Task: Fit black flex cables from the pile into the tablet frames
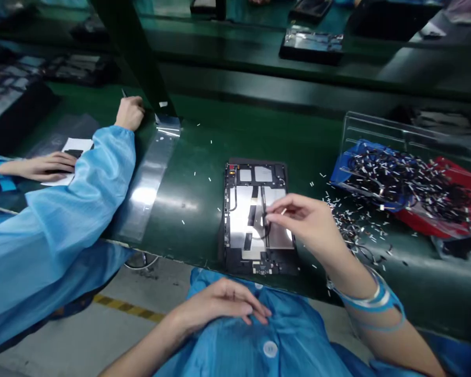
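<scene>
An opened tablet (259,217) lies back-up on the green conveyor belt (196,157), its metal plates and black ribbon cables showing. My right hand (308,222) hovers over its right half, thumb and fingertips pinched on a thin black cable that runs over the board. My left hand (220,303) rests flat against my blue smock below the belt's edge, fingers stretched out and holding nothing.
A clear tray (408,183) of black cables with white tips sits to the right, with loose bits scattered beside it. A co-worker in a blue smock (58,220) leans in at left, both hands on the belt near a white sheet (73,149). More devices lie on the far belt.
</scene>
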A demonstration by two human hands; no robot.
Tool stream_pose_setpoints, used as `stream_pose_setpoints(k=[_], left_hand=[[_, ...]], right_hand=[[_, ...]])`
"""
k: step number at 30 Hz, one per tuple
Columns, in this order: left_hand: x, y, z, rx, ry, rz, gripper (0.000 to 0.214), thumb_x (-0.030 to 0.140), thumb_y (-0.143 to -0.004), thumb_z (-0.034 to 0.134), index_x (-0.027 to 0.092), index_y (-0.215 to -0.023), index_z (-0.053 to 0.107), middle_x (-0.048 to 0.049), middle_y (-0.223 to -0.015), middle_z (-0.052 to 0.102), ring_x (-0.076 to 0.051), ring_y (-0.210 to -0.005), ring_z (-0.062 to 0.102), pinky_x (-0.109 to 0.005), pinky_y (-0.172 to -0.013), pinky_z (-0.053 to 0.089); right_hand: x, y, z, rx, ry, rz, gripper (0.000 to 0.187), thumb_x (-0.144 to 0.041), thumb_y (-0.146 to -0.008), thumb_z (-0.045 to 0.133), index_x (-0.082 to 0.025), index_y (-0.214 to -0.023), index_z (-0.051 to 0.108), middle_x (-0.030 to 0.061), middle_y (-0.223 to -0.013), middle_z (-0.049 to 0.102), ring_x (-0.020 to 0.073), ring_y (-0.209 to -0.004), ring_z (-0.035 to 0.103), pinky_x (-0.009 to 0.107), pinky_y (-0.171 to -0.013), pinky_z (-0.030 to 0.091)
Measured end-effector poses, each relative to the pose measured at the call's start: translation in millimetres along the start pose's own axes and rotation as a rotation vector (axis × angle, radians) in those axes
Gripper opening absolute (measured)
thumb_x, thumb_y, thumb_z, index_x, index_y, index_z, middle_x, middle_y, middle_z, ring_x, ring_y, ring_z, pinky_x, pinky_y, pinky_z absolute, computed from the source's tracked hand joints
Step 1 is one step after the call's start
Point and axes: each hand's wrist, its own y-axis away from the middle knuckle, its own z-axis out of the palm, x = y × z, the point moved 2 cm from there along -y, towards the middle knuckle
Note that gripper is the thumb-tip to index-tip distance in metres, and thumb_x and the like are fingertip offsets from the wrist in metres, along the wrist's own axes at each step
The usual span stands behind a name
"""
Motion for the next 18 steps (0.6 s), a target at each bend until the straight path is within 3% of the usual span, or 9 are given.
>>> stream_pose_setpoints(k=[2, 3, 6, 8, 9, 12, 18], left_hand=[[17.7, 10.7, -4.0, -0.009, -0.294, 0.166, 0.022, 0.034, -0.086, 0.064, 0.015, -0.091, 0.074, -0.0127, -0.102, 0.073, -0.023, -0.096, 0.069, -0.032, -0.084, 0.051], [28.2, 15.3, -7.4, 0.06, -0.436, 0.295, 0.02, 0.031, -0.087, 0.061, 0.016, -0.088, 0.073, -0.0108, -0.096, 0.074, -0.021, -0.091, 0.069, -0.031, -0.081, 0.052], [56.0, 23.5, -26.7, 0.502, -0.84, 0.69, 0.015, 0.022, -0.089, 0.054, 0.018, -0.088, 0.069, -0.0082, -0.089, 0.073, -0.019, -0.083, 0.068, -0.032, -0.076, 0.053], [65.2, 21.1, -43.3, 0.753, -1.175, 0.818, 0.016, 0.019, -0.087, 0.054, 0.018, -0.097, 0.067, -0.011, -0.099, 0.071, -0.023, -0.092, 0.066, -0.036, -0.079, 0.052], [66.9, 17.5, -51.7, 0.81, -1.339, 0.825, 0.02, 0.019, -0.086, 0.055, 0.017, -0.103, 0.066, -0.013, -0.106, 0.07, -0.025, -0.097, 0.065, -0.039, -0.081, 0.052], [65.4, 5.5, -71.2, 0.78, -1.659, 0.78, 0.034, 0.02, -0.087, 0.052, 0.015, -0.12, 0.06, -0.0169, -0.12, 0.064, -0.03, -0.107, 0.061, -0.042, -0.079, 0.052], [61.3, 2.7, -76.5, 0.688, -1.822, 0.771, 0.04, 0.013, -0.088, 0.046, 0.014, -0.127, 0.054, -0.0176, -0.127, 0.06, -0.03, -0.112, 0.058, -0.038, -0.078, 0.049]], right_hand=[[0.8, -16.4, 15.7, -0.047, -0.067, 0.031, 0.021, -0.033, -0.062, 0.079, -0.019, -0.075, 0.07, 0.0001, -0.067, 0.067, 0.0135, -0.064, 0.062, 0.029, -0.061, 0.05], [2.5, -23.5, 23.2, -0.082, -0.086, 0.048, 0.022, -0.032, -0.062, 0.079, -0.019, -0.077, 0.069, -0.0002, -0.067, 0.067, 0.013, -0.064, 0.062, 0.029, -0.061, 0.05], [9.7, -39.5, 40.3, -0.149, -0.093, 0.075, 0.021, -0.028, -0.063, 0.076, -0.017, -0.08, 0.068, -0.0012, -0.067, 0.065, 0.0114, -0.063, 0.06, 0.029, -0.063, 0.049], [14.2, -46.1, 45.6, -0.144, -0.065, 0.07, 0.019, -0.025, -0.066, 0.073, -0.017, -0.082, 0.069, -0.0012, -0.068, 0.065, 0.0108, -0.063, 0.06, 0.028, -0.063, 0.048], [16.0, -48.6, 46.9, -0.134, -0.046, 0.063, 0.019, -0.024, -0.066, 0.072, -0.016, -0.083, 0.069, -0.001, -0.068, 0.065, 0.0107, -0.063, 0.059, 0.028, -0.062, 0.047], [19.3, -53.5, 47.7, -0.102, 0.0, 0.044, 0.017, -0.023, -0.068, 0.07, -0.016, -0.083, 0.068, -0.0006, -0.068, 0.065, 0.0108, -0.064, 0.058, 0.028, -0.062, 0.047], [17.8, -55.9, 49.2, -0.087, 0.173, 0.002, 0.011, -0.02, -0.072, 0.068, -0.016, -0.082, 0.069, -0.0006, -0.068, 0.065, 0.0092, -0.061, 0.055, 0.026, -0.059, 0.045]])
